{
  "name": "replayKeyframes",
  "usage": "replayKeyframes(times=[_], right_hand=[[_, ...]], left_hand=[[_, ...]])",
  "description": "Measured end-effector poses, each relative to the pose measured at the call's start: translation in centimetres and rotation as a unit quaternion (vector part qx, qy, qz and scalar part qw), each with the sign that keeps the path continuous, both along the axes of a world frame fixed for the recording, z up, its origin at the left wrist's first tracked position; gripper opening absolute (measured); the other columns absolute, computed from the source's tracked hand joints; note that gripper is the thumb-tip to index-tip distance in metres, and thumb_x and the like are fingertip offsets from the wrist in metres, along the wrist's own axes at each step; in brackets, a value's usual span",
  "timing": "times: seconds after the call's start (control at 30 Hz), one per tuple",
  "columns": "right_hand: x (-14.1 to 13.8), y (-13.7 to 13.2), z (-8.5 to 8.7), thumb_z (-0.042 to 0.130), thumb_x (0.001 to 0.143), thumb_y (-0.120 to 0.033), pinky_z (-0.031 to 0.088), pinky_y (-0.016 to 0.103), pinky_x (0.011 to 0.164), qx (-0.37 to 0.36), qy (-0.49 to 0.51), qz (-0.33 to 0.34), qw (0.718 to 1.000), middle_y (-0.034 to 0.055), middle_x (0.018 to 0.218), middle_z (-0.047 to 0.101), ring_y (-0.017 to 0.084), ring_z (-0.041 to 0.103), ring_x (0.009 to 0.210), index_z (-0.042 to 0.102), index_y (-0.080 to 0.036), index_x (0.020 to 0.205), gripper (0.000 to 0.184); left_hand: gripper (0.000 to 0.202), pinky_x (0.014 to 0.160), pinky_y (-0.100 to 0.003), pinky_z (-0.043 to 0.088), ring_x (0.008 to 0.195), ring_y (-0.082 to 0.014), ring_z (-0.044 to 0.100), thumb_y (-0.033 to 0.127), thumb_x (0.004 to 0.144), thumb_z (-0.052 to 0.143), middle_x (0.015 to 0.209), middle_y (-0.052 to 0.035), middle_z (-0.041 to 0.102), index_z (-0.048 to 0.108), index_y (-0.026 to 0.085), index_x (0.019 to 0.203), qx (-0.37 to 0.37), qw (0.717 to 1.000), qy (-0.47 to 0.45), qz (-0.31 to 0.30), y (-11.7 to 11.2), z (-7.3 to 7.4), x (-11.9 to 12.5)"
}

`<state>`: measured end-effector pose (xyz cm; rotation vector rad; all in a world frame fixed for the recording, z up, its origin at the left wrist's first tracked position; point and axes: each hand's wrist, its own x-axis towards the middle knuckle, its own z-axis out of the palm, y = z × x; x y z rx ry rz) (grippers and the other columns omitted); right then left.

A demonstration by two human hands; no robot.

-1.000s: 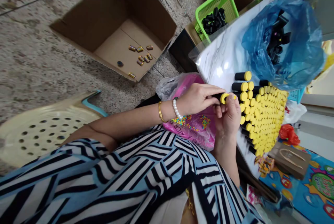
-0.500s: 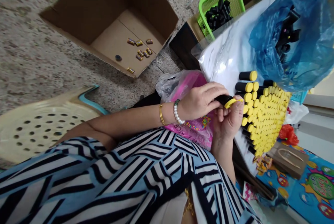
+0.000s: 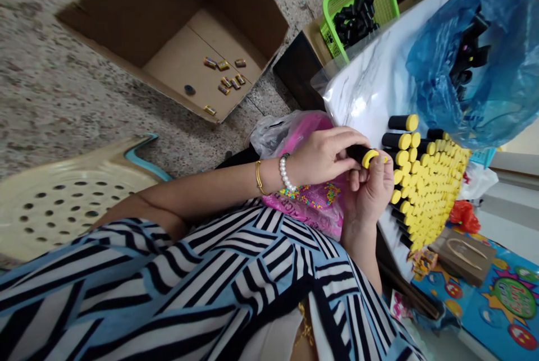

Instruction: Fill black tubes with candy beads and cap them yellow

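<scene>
My left hand (image 3: pixel 324 153), with a pearl bracelet and gold bangles at its wrist, is closed round a small black tube (image 3: pixel 356 152). A yellow cap (image 3: pixel 369 158) sits tilted at the tube's near end. My right hand (image 3: pixel 377 184) pinches at this cap with thumb and fingers, partly covering it. Whether the cap is fully seated on the tube cannot be told. Just beyond the right hand, many black tubes with yellow caps (image 3: pixel 435 187) lie packed side by side on the white marbled tabletop (image 3: pixel 357 91).
A blue plastic bag (image 3: pixel 433 63) holds black pieces on the table. More fill a green basket (image 3: pixel 330 30). Left of it, an open cardboard box (image 3: pixel 168 63) contains several small wrapped pieces (image 3: pixel 229 81). A cream stool (image 3: pixel 63 204) stands left. A pink bag (image 3: pixel 290 198) lies below my hands.
Both hands remain at the tube, nearly in place. The yellow cap has turned and now shows as a curved band at the tube's end. The view has shifted slightly.
</scene>
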<state>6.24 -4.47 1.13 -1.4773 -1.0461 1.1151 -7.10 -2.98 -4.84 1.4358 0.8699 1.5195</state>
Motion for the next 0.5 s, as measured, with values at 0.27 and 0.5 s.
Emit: replayKeyframes(times=[0.27,0.5], right_hand=[[-0.5,0.2,0.2,0.072,0.092,-0.044,0.033,0.017,0.038,-0.001,0.012,0.022,1.0,-0.0119,0.06,0.046,0.004,0.039,0.037,0.056,-0.027,0.094,0.024],[0.1,0.7,0.5,0.075,0.089,-0.048,0.034,0.016,0.041,-0.054,0.018,0.03,0.998,-0.0127,0.055,0.041,0.005,0.04,0.04,0.054,-0.027,0.091,0.029]], left_hand=[[0.022,0.057,-0.02,0.054,0.061,-0.0085,0.067,0.034,0.094,0.071,0.094,-0.0075,0.076,0.072,0.012,0.099,-0.111,0.992,-0.046,-0.024,0.3,2.5,0.1],[0.017,0.048,-0.018,0.052,0.052,-0.008,0.065,0.03,0.097,0.07,0.07,-0.0005,0.071,0.068,0.014,0.093,-0.246,0.936,-0.198,-0.158,1.0,2.9,0.6]])
